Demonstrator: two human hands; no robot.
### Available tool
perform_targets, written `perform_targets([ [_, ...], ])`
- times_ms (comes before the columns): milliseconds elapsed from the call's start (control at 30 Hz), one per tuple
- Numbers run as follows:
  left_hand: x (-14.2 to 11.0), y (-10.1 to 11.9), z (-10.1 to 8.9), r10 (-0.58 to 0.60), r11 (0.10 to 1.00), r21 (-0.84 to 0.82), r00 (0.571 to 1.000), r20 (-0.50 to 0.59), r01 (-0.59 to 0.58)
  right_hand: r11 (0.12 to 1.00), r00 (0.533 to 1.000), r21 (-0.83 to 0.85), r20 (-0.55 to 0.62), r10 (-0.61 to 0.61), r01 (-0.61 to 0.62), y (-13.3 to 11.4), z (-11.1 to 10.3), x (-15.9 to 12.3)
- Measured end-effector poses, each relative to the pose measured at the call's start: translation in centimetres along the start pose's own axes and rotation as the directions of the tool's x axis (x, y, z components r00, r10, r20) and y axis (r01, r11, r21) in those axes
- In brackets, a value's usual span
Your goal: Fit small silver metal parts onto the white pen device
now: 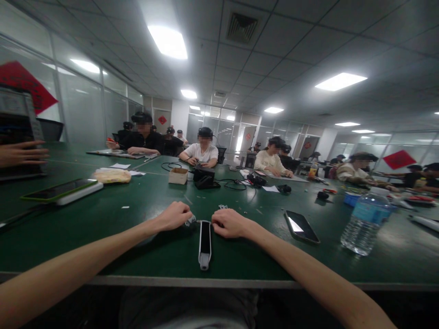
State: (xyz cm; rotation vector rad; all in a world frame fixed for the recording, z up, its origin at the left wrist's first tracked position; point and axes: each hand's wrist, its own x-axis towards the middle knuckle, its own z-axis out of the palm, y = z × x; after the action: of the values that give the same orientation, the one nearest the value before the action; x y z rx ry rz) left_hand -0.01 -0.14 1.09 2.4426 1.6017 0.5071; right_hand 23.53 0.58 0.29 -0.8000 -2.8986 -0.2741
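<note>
One long, thin gadget (205, 246), white at the edges and dark on top, lies flat on the green table (154, 260). It points away from the person, and its near end is close to the table's front edge. Its far end sits between the two hands. The left hand (174, 215) is on its left, a little way off, with the fingers curled and pinching a small silver piece (190, 221). The right hand (228, 223) is curled up on the other side, right up close to the gadget. I cannot tell if it touches the gadget or holds something, because the fingers hide that spot. Another little metal bit (223, 207) lies just past the right hand.

Off to the right is a dark phone (302, 226), lying flat. Past it, a clear water bottle (365, 224) stands up with a blue label. Farther back, in front of both hands, are a small cardboard box (178, 177) and a black thing (203, 176) next to it.
</note>
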Motion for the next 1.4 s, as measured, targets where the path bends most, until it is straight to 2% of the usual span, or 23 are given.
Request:
perform_targets([
  [433, -0.2, 0.5, -0.2, -0.04, 0.999, -0.003, 0.996, 0.08, 0.04, 1.0, 1.0, 0.007, 0.018, 0.011, -0.011, -0.3, -0.6, -0.1],
  [767, -0.2, -0.1, 0.2, 0.053, 0.985, 0.16, 0.995, 0.082, -0.066, 1.0, 1.0, 0.01, 0.006, -0.002, 0.002, -0.4, -0.8, -0.1],
  [1067, -0.6, 0.3, 0.1, 0.076, 0.98, 0.175, 0.993, 0.092, -0.092, 1.0, 1.0, 0.003, 0.013, 0.002, -0.002, -0.2, -0.5, -0.1],
  [1200, -0.9, 0.6, 0.2, 0.143, 0.969, 0.182, 0.981, 0.128, -0.165, 1.0, 1.0, 0.008, -0.004, -0.006, 0.006, -0.2, -0.4, 0.0],
  [1400, -1.0, 0.7, 0.4, 0.161, 0.961, 0.209, 0.982, 0.101, -0.179, 0.999, 1.0, 0.03, -0.003, 0.012, -0.012, -0.3, -0.5, 0.1],
])
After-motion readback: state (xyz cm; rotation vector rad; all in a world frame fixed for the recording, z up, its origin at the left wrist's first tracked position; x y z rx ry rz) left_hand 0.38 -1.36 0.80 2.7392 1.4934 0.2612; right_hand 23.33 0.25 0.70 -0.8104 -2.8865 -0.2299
